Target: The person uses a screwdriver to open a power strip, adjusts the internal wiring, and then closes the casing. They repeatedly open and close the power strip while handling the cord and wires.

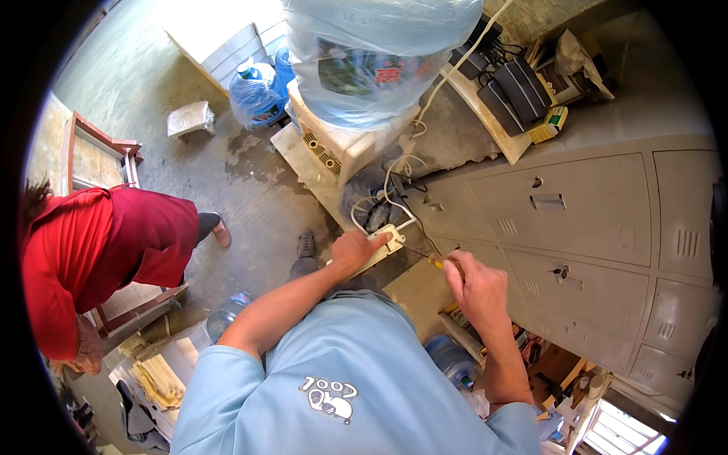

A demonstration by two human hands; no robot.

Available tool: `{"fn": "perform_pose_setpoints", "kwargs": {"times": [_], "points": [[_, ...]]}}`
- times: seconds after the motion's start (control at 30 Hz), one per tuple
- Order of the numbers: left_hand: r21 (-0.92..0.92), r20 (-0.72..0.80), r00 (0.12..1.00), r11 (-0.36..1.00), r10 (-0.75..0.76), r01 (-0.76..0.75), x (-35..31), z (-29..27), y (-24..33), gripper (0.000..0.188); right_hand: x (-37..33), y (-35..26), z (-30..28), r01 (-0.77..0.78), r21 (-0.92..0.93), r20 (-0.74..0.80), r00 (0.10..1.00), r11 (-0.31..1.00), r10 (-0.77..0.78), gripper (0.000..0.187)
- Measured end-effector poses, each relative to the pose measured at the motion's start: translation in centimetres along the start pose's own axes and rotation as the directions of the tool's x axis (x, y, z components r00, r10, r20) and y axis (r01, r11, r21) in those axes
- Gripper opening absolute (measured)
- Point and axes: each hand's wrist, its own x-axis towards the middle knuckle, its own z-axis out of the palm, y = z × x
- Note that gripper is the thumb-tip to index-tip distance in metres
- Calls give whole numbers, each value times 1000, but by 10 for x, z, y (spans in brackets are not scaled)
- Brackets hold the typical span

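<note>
My left hand (pixel 353 251) grips a white power strip (pixel 375 257) in front of my waist, its thumb lying along the top face. A white cable (pixel 410 223) runs from the strip's far end. My right hand (pixel 478 287) is closed round a screwdriver with a yellow handle (pixel 435 262). The thin shaft points left to the end of the strip. Whether the tip sits in a screw is too small to tell.
Ahead stands a water dispenser (pixel 353 148) under a large plastic-wrapped bottle (pixel 371 76), with loose cables beside it. Grey metal lockers (pixel 584 220) line the right. A person in red (pixel 114 243) is at the left, near a small stool (pixel 191 118). Water bottles (pixel 453 359) are behind me.
</note>
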Motion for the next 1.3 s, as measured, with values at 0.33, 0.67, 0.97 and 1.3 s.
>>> {"fn": "perform_pose_setpoints", "kwargs": {"times": [0.33, 0.67, 0.97, 1.3], "points": [[39, -60, 997, 998, 44, -42, 0, 0, -1, 84, 3, -1, 15, 28, 31, -71, 997, 999, -25, 32], [68, -83, 994, 996, 66, -60, -3, -1, 4, 83, -4, -10, 18, -59, 99, -115, 991, 993, 71, 29], [110, -221, 967, 988, 130, -108, -2, 5, 6, 76, -16, -5, 25, -296, 142, -86, 947, 945, 310, 36], [73, -238, 969, 996, 69, -53, -1, 26, 9, 77, -32, 21, 42, -392, 173, 147, 918, 904, 370, 32]]}}
